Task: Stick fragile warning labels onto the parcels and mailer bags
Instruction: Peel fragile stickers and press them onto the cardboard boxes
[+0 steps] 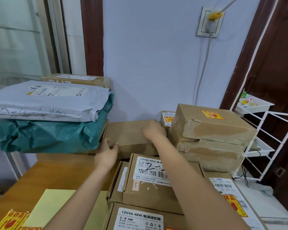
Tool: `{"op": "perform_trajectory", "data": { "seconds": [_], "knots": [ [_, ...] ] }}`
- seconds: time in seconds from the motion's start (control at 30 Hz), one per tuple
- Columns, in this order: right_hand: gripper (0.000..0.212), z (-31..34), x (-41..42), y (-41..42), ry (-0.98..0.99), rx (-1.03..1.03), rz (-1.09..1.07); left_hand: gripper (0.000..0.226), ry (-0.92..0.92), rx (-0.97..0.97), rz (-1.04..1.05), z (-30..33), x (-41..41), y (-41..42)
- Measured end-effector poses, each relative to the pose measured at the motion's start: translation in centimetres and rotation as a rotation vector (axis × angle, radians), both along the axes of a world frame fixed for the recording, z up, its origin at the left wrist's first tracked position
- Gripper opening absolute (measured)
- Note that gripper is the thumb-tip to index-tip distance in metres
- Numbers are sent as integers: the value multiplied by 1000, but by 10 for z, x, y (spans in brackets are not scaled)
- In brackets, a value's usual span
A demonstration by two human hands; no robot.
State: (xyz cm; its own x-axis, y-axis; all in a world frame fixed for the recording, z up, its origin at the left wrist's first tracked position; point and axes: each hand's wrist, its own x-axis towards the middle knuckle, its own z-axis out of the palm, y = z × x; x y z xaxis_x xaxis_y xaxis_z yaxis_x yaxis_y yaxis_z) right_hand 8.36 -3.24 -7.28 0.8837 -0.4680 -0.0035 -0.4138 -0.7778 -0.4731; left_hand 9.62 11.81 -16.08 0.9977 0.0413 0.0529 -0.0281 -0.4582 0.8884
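- two hands on one item: a plain brown box (133, 135) lying flat against the wall, unlabelled on its visible top; all places below are given relative to it.
- left hand (106, 155) — at the box's near-left corner, fingers touching the front edge, thumb lying up against the face; fingers look fairly straight, a light contact rather than a clench.
- right hand (154, 131) — on the box's top at its right end, fingers curled over the far edge, grasping it.
- taped parcel stack (211, 136) — just right of the box, touching or nearly so; already bears a red-and-yellow fragile label (212, 114).
- teal mailer bag (51, 135) with a white mailer bag (45, 100) on it — just left of the box, unlabelled as far as can be seen.
- adapter cartons (150, 180) — in front of the box, nearer the person.
- label sheet (12, 219) — well in front and to the left, on the wooden table (40, 173).
- handling note: judged step is drawing the box out for labelling; lift both ends evenly, clear the neighbours, then set it flat so a label presses down smooth.
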Motion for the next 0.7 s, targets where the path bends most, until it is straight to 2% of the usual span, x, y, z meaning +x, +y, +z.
{"op": "perform_trajectory", "data": {
  "seconds": [0.17, 0.47, 0.53, 0.6, 0.7],
  "knots": [
    [34, 17, -8, 4, -61, -6, -1, 47, 14, -81, 15, 4, -4, 3],
    [24, 57, -29, 19, -245, -70, 62, 45, 36, -350, 54, 5, -15, 6],
    [18, 63, -31, 22, -302, -84, 64, 43, 46, -431, 63, 5, -15, 8],
    [27, 69, -34, 22, -360, -97, 41, 42, 84, -533, 59, 7, -16, 9],
    [26, 76, -41, 22, -447, -59, -7, 41, 172, -746, 63, 14, -20, 9]
  ]
}}
